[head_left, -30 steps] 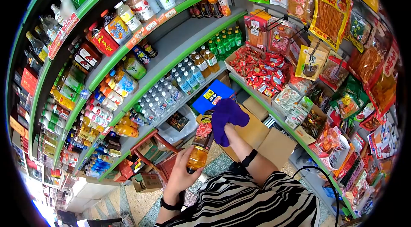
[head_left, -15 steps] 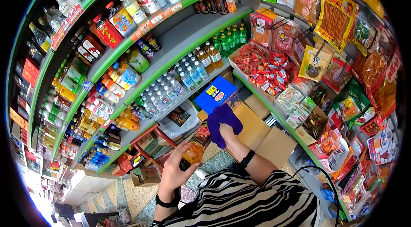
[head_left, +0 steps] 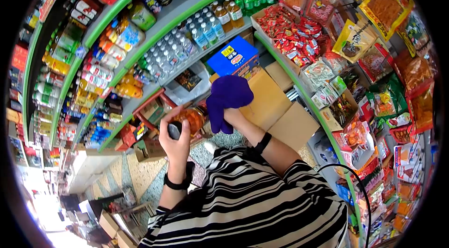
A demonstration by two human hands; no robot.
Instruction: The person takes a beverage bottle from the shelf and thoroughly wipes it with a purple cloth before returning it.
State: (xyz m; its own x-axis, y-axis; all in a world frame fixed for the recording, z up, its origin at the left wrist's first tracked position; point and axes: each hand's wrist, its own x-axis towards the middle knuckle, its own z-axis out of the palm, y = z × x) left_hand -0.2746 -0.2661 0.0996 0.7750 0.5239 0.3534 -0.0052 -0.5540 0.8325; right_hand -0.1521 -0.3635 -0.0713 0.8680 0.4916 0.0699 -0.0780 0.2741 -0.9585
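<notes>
Nearest to me is my striped sleeve [head_left: 262,201], filling the low middle of the view. Just past it, my left hand [head_left: 174,138] is raised with its grip closed round the dark base end of a bottle of orange liquid [head_left: 189,119], fingers curled over it. The bottle lies tipped, almost on its side, its body running to the right toward my other hand. My right hand [head_left: 234,116] has its grip closed on a purple cloth [head_left: 227,98], which is bunched against the far right end of the bottle; the cloth covers most of that hand, so I think it is pressed on the bottle's neck, but I cannot see the contact clearly. Both wrists carry black bands.

Just beyond the hands sit brown cardboard boxes [head_left: 273,107] on the floor, and behind them a blue box [head_left: 232,57]. Farther off, to the left, green-edged shelves [head_left: 154,37] hold rows of water bottles [head_left: 177,51]. To the far right hang racks of snack packets [head_left: 369,28].
</notes>
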